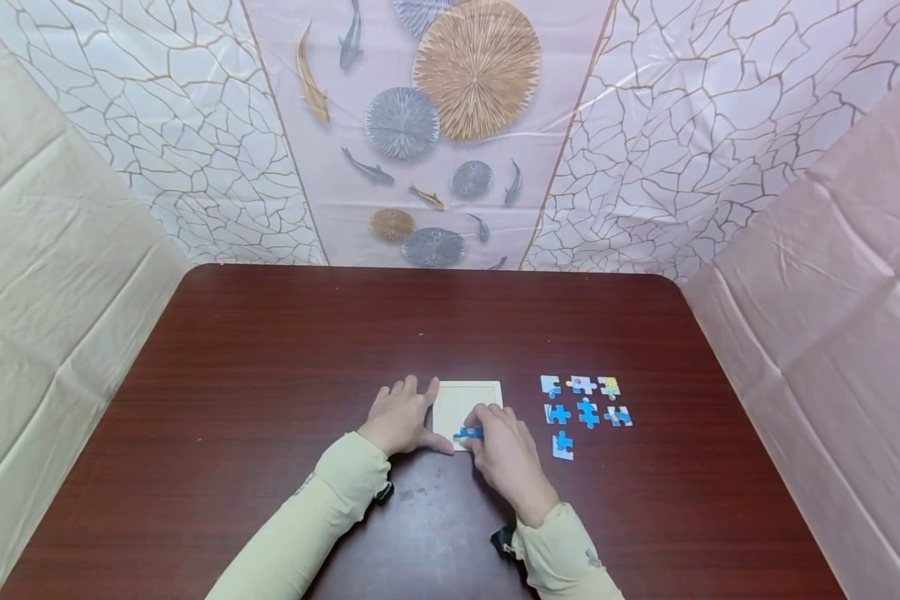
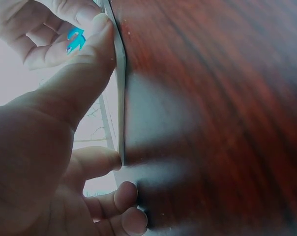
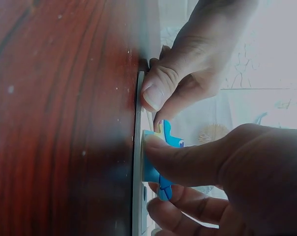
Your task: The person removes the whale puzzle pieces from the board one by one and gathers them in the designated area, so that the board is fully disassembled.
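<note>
A square pale puzzle tray (image 1: 457, 402) with a raised rim lies on the table. My left hand (image 1: 402, 419) is spread at its left side, thumb resting on the near corner and index fingertip at the far edge. Over the tray's near part, my right hand (image 1: 508, 454) pinches a blue jigsaw piece (image 1: 468, 432) between thumb and fingers. In the right wrist view that jigsaw piece (image 3: 165, 162) stands tilted up from the tray, its lower edge at the rim. The left wrist view shows only a bit of the blue piece (image 2: 75, 40) beyond the left thumb.
Several loose jigsaw pieces (image 1: 587, 412), mostly blue and white, lie in rough rows right of the tray. The dark red-brown table (image 1: 307, 333) reaches back to a patterned cloth wall (image 1: 435, 167). Pale cloth panels (image 1: 802, 350) stand at both sides.
</note>
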`<state>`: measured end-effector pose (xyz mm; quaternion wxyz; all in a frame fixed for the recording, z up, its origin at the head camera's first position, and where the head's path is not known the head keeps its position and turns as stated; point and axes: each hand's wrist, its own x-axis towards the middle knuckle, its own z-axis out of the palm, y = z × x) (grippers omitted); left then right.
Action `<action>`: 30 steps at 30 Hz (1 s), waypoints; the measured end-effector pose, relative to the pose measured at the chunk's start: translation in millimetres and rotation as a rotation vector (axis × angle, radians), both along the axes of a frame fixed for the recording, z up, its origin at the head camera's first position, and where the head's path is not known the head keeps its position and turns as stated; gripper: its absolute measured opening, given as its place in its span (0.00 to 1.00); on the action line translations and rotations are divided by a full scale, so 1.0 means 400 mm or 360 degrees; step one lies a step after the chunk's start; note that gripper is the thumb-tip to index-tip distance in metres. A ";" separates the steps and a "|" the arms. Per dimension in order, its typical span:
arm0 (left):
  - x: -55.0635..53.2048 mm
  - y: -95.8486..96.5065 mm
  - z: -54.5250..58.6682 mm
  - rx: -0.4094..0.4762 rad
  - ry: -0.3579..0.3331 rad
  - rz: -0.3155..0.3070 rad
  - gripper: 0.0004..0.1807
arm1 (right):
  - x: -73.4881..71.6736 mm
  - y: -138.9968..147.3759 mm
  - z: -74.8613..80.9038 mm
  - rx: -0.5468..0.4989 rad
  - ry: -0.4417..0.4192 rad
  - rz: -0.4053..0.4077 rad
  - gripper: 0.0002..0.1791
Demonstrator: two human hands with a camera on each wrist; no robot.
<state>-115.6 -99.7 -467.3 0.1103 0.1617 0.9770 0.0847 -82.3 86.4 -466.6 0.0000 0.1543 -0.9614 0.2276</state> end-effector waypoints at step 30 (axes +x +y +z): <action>0.002 0.000 0.000 -0.0024 0.0009 -0.0005 0.64 | 0.004 0.022 -0.001 -0.0168 -0.0165 0.0071 0.11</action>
